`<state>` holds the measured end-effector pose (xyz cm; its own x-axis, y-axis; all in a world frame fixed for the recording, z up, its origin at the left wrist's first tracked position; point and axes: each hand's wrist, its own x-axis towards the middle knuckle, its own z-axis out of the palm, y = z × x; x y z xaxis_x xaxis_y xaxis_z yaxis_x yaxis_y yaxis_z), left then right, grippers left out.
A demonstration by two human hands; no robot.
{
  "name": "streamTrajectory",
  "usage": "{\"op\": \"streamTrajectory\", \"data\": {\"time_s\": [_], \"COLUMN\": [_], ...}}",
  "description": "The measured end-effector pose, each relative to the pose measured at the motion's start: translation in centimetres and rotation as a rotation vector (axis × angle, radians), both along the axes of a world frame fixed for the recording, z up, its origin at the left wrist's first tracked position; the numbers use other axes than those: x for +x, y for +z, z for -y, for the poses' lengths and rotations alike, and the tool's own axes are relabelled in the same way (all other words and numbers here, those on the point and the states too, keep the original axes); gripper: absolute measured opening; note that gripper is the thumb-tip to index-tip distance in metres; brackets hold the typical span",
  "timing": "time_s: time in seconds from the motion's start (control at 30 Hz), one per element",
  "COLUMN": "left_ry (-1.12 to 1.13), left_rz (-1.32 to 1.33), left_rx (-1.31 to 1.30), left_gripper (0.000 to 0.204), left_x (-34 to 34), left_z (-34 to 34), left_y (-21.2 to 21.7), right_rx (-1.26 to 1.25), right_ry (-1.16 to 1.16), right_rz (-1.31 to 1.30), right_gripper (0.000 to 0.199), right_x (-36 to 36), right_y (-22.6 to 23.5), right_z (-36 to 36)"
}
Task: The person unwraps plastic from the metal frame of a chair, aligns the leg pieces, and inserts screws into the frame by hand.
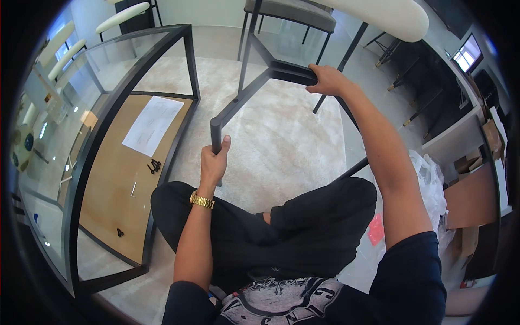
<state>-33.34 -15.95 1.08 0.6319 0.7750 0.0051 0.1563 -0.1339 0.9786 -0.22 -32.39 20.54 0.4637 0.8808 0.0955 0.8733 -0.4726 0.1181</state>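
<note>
I sit cross-legged with a black metal frame (245, 97) of angled bars held up in front of me. My left hand (214, 162), with a gold watch (202, 200) on its wrist, is closed round a short upright end of the frame. My right hand (326, 80) grips the wider crossbar (292, 72) farther off, near its right end. From there a thin bar runs down behind my right forearm, partly hidden. A cream padded piece (384, 19) hangs over the far right; whether it joins the frame I cannot tell.
At left stands a large black-framed glass piece (86, 162) with a tan board (108, 187) inside. A paper sheet (153, 125), black bolts (155, 165) and a hex key (134, 189) lie on the board. A pale rug (287, 146), grey bench (292, 19) and plastic bags (430, 184) surround me.
</note>
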Motion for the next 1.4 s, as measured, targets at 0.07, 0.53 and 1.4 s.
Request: {"op": "streamTrajectory", "data": {"time_s": [0.07, 0.53, 1.4], "left_ry": [-0.002, 0.052, -0.029], "left_rz": [0.015, 0.009, 0.042], "left_rx": [-0.001, 0.002, -0.092], "left_gripper": [0.071, 0.071, 0.041], "left_x": [0.1, -0.1, 0.5], "left_z": [0.2, 2.1, 0.6], "left_y": [0.0, 1.4, 1.3], "right_rx": [0.020, -0.028, -0.075], "right_ry": [-0.002, -0.049, -0.016], "right_rz": [0.015, -0.073, -0.235], "right_gripper": [0.049, 0.040, 0.029], "right_x": [-0.2, 1.2, 2.4], "right_y": [-0.3, -1.9, -0.4], "right_z": [0.5, -0.2, -1.6]}}
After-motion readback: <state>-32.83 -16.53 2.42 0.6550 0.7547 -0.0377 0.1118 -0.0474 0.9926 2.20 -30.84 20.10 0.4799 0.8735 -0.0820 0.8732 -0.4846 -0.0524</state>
